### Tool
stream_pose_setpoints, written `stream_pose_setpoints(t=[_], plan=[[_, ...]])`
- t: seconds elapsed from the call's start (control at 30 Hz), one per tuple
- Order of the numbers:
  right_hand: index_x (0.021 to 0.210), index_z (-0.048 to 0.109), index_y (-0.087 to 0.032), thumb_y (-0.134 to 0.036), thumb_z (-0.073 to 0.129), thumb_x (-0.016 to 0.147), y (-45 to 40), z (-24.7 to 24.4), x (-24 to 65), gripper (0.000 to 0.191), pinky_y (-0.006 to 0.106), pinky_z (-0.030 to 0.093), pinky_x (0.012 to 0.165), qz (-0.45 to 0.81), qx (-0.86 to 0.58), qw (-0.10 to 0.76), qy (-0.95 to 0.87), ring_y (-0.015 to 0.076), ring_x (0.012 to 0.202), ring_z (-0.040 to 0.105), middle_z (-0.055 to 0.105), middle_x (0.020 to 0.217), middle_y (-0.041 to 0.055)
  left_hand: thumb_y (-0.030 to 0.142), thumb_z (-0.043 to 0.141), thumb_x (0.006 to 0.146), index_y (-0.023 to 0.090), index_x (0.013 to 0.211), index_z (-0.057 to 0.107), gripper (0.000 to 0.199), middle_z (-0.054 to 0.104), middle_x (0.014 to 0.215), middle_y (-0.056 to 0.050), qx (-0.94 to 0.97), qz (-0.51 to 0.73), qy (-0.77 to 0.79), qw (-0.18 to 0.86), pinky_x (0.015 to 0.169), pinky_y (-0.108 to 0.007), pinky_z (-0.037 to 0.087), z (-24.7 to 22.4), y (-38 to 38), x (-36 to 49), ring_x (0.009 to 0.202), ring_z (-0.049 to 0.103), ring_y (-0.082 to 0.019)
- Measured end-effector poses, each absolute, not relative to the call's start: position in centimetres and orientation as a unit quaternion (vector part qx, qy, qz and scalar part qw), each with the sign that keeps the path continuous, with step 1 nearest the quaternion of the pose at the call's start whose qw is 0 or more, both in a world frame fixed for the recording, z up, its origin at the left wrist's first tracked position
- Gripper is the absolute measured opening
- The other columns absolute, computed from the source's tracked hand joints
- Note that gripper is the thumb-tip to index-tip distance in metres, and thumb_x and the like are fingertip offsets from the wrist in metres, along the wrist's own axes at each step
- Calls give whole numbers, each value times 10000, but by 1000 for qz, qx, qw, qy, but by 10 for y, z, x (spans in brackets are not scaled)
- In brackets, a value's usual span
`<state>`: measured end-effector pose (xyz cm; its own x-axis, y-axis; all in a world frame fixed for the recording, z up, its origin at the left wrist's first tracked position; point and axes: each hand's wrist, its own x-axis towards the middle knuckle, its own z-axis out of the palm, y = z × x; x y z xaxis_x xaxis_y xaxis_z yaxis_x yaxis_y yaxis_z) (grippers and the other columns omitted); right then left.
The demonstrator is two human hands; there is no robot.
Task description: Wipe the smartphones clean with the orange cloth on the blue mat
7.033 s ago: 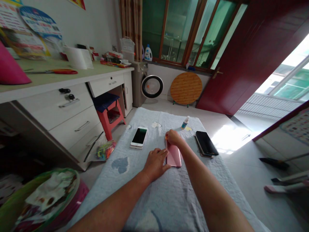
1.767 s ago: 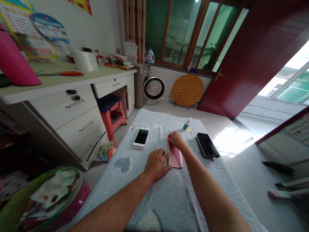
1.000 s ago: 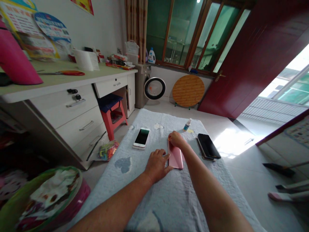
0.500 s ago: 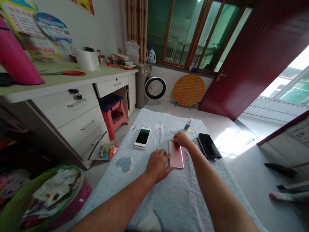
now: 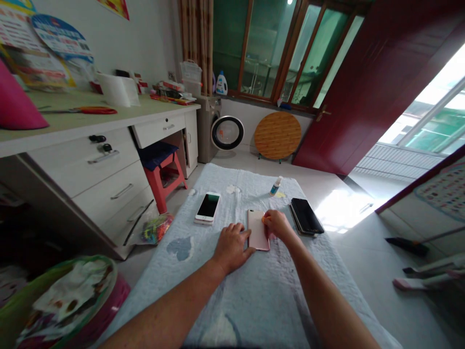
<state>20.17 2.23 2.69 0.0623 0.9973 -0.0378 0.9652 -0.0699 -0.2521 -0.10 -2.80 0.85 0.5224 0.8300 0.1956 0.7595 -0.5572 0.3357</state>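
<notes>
A pink phone lies back up on the light blue cloth, its camera end pointing away from me. My left hand rests at its left edge, fingers spread, thumb near the lower corner. In my right hand, closed over the phone's right side, is a small orange piece touching the back. A white phone lies to the left on top of another thin item. Dark devices are stacked to the right. Behind the pink phone stands a small spray bottle.
To the left are a white desk, a red stool, a plastic bag of colourful bits and a bin with tissues. Beyond the cloth are a washing machine, a round wooden board and a red door.
My right hand has moved from the phone's far end down to its right side, and the orange piece now shows more. The view has shifted slightly; my left hand stays at the phone's left edge.
</notes>
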Motion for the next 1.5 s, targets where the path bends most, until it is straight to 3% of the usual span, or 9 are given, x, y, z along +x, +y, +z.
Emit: stream_pose_setpoints(t=[0.47, 0.7, 0.9, 1.23, 1.5], plan=[[792, 730, -156, -213, 527, 798, -50, 37, 193, 211, 203, 331, 567, 176, -707, 80, -680, 129, 662, 606, 708, 726, 60, 539, 604, 807, 249, 1213, 584, 499, 549, 1114, -78, 868, 167, 455, 112, 894, -386, 380, 4, -27, 0, 1051, 481, -265], [853, 718, -150, -179, 518, 803, -1, 33, 195, 208, 192, 341, 580, 121, -725, 84, -673, 120, 687, 610, 710, 766, 56, 539, 600, 812, 253, 1177, 596, 463, 548, 1098, -70, 874, 170, 441, 112, 905, -390, 387, 6, -26, -2, 1048, 480, -264], [1009, 699, -123, -169, 446, 854, 54, 22, 199, 300, 214, 385, 672, 66, -732, 43, -677, 166, 859, 636, 710, 945, 120, 548, 580, 828, 245, 1190, 589, 472, 540, 1107, -80, 874, 162, 443, 117, 912, -398, 389, 9, -27, -1, 1063, 475, -269], [959, 727, -122, -100, 483, 828, 92, 29, 183, 278, 240, 425, 755, 63, -637, -58, -766, 199, 904, 648, 706, 977, 141, 504, 642, 800, 253, 1203, 580, 479, 545, 1114, -71, 869, 166, 449, 122, 905, -399, 387, 8, -27, -2, 1055, 476, -261], [991, 712, -140, -190, 490, 878, 98, 27, 152, 255, 248, 424, 811, 53, -584, -64, -808, 202, 951, 624, 666, 1049, 147, 483, 652, 798, 259, 1210, 568, 476, 544, 1120, -71, 868, 179, 449, 117, 890, -398, 390, 6, -28, -2, 1060, 474, -267]])
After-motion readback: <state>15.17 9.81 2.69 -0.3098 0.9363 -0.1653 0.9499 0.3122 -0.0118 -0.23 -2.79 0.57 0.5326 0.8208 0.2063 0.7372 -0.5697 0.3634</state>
